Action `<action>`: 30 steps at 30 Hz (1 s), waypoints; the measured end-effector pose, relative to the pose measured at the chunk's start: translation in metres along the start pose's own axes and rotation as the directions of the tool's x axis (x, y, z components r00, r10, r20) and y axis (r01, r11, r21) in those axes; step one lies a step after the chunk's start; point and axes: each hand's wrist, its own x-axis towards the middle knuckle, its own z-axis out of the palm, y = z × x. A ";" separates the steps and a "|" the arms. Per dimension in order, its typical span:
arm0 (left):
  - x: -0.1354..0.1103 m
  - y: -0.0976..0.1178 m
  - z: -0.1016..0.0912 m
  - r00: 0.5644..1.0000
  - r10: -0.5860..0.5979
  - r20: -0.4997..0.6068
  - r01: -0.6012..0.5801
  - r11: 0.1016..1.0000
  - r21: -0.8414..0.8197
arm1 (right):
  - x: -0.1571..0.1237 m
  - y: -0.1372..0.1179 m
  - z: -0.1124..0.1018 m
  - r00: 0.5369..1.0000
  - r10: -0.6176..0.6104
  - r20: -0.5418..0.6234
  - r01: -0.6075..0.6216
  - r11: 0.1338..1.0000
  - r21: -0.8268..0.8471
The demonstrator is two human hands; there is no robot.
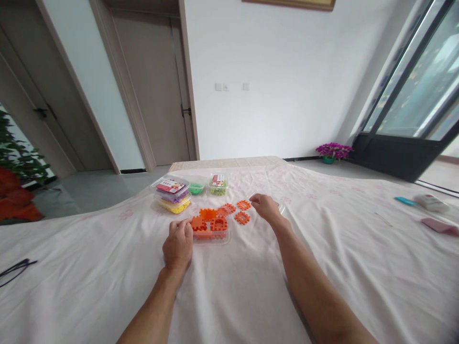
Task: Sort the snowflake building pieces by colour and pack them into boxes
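In the middle of the cloth sits a clear plastic box (222, 240) filled with orange toothed plastic pieces (198, 223). My left hand (179, 242) is closed at the box's left edge, its fingers curled against the rim beside the pieces. Farther right, my right hand (266, 208) has its fingertips pinched together right beside an orange openwork piece (244, 205). Whether anything is between those fingertips is hidden. Another orange openwork piece (242, 218) lies just nearer, and a paler orange piece (226, 209) lies behind the box. A clear lid (281, 208) shows partly behind my right wrist.
Behind on the left are stacked boxes of purple (174, 195) and yellow pieces (178, 206), a box of green pieces (196, 188) and a labelled light-green box (218, 185). Black cables (17, 271) lie far left; a white packet (430, 202) and pink item (440, 226) lie far right.
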 end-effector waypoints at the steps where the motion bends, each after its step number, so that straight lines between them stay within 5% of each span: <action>1: 0.000 0.000 0.000 1.000 0.000 0.000 0.000 1.000 -0.002 | 0.001 0.002 0.003 1.000 0.010 -0.011 -0.010 1.000 -0.018; 10: 0.000 0.000 -0.001 1.000 -0.011 0.004 0.011 0.999 -0.031 | -0.003 0.004 0.037 0.949 -0.302 0.088 0.308 0.948 -0.073; 17: 0.000 0.001 0.001 1.000 -0.012 0.001 0.012 0.999 -0.044 | -0.009 -0.001 0.040 0.983 -0.170 0.070 0.178 0.973 -0.149; 30: 0.000 0.001 -0.001 1.000 -0.002 0.001 0.002 0.998 -0.056 | -0.005 0.000 0.042 0.989 -0.118 0.092 0.136 0.964 -0.230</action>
